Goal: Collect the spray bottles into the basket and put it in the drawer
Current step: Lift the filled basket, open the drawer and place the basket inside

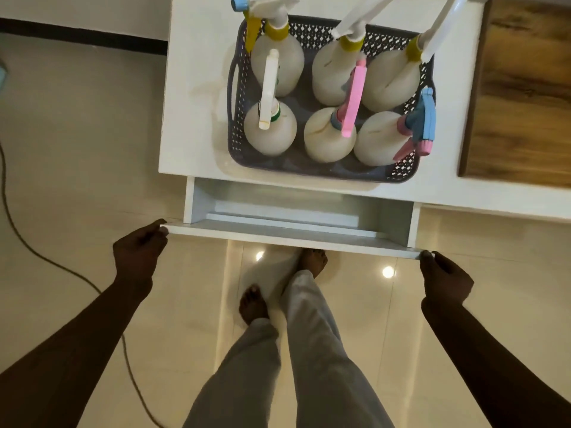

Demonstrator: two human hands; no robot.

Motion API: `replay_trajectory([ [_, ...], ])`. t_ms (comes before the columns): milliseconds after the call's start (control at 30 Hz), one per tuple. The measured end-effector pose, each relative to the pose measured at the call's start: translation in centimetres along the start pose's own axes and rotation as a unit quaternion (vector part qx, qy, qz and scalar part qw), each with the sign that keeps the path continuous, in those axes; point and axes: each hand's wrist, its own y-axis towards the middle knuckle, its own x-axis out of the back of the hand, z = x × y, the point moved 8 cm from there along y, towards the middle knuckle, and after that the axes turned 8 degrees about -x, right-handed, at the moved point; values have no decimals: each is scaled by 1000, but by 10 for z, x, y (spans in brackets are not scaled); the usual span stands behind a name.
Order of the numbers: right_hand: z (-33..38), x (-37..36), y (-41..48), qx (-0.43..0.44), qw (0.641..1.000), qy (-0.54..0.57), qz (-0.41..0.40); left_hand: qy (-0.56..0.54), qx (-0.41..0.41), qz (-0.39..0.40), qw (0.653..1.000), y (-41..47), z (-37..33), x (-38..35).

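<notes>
glossy tiled floor (77, 186), cord trailing at left; white table (197, 88) above. six spray bottles (270, 128) standing in grey basket (309, 171) on table, right behind partly open drawer (293, 233). left hand (139, 251) pinching drawer front's left corner, right hand (445, 279) pinching right corner, arms spread and extended. best pulled evenly, both ends together, fully out before lifting basket.

The far spray heads (367, 13) are cut off by the top edge. The drawer (296, 211) interior is largely hidden under the white top (197, 88). Both forearms are cropped at the bottom edge.
</notes>
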Motion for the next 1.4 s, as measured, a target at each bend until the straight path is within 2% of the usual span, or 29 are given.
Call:
replay_trajectory([
  [333, -74, 52, -16, -5, 1000, -16, -10, -11, 44, 17, 999, -61, 56, 41],
  [533, -100, 68, -22, -11, 999, -35, 6, -17, 71, 11, 997, -84, 74, 58],
  [800, -127, 87, -30, -41, 997, -57, -19, -23, 106, -6, 994, -107, 90, 69],
  [933, -128, 90, -31, -50, 995, -87, -17, 12, 104, 1, 994, -110, 89, 69],
  [1033, -106, 87, -37, -18, 987, -160, -4, 176, 30, 5, 984, -101, 67, 67],
  [1100, -70, 78, -44, 42, 978, -205, 18, 233, -53, -48, 970, -85, 34, 63],
  [1167, -12, 59, -52, 131, 970, -197, 48, 187, -123, -78, 972, -65, -12, 46],
  [1267, 85, 23, -67, 227, 961, -122, 99, 147, -224, -38, 963, -33, -94, -9],
  [1333, 139, -8, -71, 256, 952, -98, 135, 113, -233, -2, 966, -9, -136, -54],
  [1400, 183, -48, -70, 230, 954, -52, 187, 62, -189, 53, 978, 16, -167, -102],
])
